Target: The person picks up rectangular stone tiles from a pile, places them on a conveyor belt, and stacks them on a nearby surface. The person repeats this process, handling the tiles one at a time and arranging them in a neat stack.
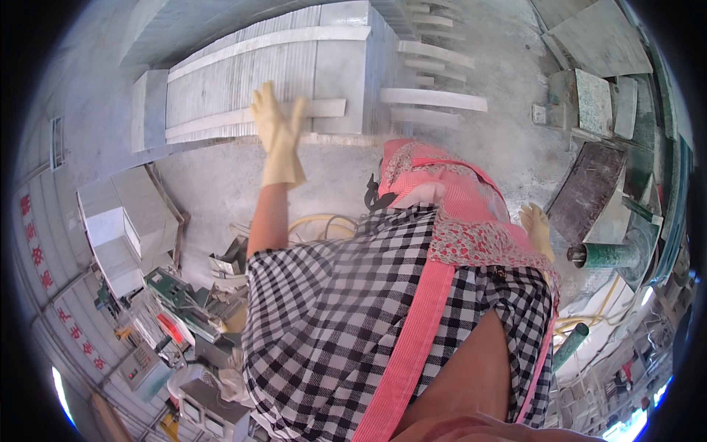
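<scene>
Gloved left hand spread over a row of slabs

The left hand (278,134), in a cream glove, is spread wide with its fingers apart, over the nearer pale strip (325,108) on the packed row of thin grey slabs (272,77). Whether it presses on the strip or hovers just above cannot be told. The row lies ahead of the person, mostly to the left, with a farther pale strip (272,48) running across it too.

The right hand (537,227), also gloved, is low on the right beside the pink apron (403,346), well apart from the slabs. It is partly hidden, so its grip cannot be told. More pale bars (434,98) lie right of the row, above the grey floor (508,140). A green cylinder (613,255) sits farther right.
</scene>
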Available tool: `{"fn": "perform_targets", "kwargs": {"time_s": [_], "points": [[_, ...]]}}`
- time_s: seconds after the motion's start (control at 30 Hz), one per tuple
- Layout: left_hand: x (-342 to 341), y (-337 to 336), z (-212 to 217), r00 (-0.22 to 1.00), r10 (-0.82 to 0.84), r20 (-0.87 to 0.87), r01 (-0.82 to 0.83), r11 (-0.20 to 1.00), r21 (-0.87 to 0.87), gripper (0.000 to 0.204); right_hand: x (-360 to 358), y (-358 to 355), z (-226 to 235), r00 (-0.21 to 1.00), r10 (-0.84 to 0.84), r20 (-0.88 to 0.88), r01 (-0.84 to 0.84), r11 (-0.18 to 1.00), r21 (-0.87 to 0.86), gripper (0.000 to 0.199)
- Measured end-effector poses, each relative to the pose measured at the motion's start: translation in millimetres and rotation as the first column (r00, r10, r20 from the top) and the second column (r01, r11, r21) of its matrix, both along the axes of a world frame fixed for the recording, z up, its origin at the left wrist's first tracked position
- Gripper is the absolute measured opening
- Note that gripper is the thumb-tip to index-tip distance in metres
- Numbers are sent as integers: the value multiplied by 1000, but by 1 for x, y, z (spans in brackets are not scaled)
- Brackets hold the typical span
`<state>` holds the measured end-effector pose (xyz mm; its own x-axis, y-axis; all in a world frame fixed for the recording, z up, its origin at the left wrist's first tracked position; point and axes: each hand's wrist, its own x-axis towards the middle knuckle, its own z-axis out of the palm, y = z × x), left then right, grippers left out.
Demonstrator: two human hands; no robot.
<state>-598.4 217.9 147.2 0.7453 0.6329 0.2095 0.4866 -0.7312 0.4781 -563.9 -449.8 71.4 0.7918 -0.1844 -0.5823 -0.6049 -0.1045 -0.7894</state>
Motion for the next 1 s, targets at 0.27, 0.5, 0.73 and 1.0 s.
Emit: {"fn": "perform_targets", "kwargs": {"time_s": [0.27,0.5,0.73,1.0], "points": [[45,-74,-39,992,-103,-73,107,993,49,114,61,-2,-11,995,89,-36,-91,995,-45,41],[42,-42,-58,998,-30,-61,32,999,29,114,46,-6,-31,995,97,-5,-97,995,13,44],[78,-34,-25,975,-223,17,218,964,153,91,35,-3,-49,976,161,-150,-164,986,-13,46],[151,-16,-49,995,-74,-72,91,960,266,89,48,20,-33,997,74,0,-74,997,-10,41]]}}
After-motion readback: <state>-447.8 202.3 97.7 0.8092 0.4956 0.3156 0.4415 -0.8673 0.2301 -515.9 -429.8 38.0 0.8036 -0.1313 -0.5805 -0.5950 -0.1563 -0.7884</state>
